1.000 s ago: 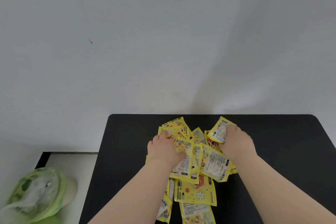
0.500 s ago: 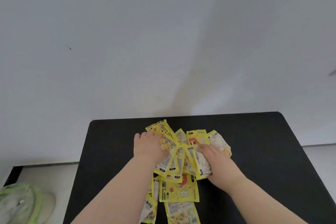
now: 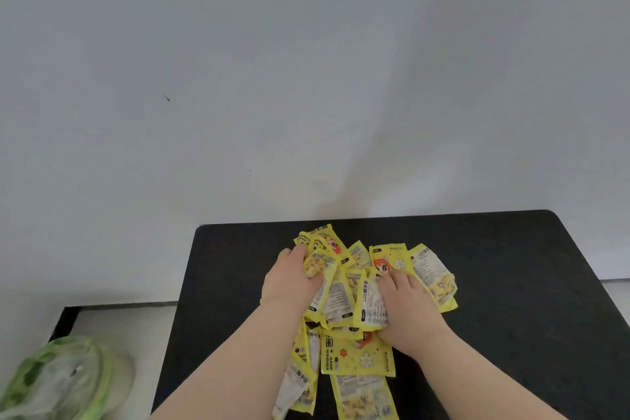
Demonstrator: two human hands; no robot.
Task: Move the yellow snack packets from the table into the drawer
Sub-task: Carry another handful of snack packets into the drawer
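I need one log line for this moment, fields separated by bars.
phase: gathering | left hand: grips packets | right hand: grips packets | other packets: heaped on table | drawer: not in view

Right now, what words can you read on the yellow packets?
"HAND WARMER": left edge of the flat packet nearest the person.
"HAND WARMER": far packet above the left hand.
"HAND": packet left of the flat one, rest hidden.
Brand word on the flat packet and small print on white backs: too small to read.
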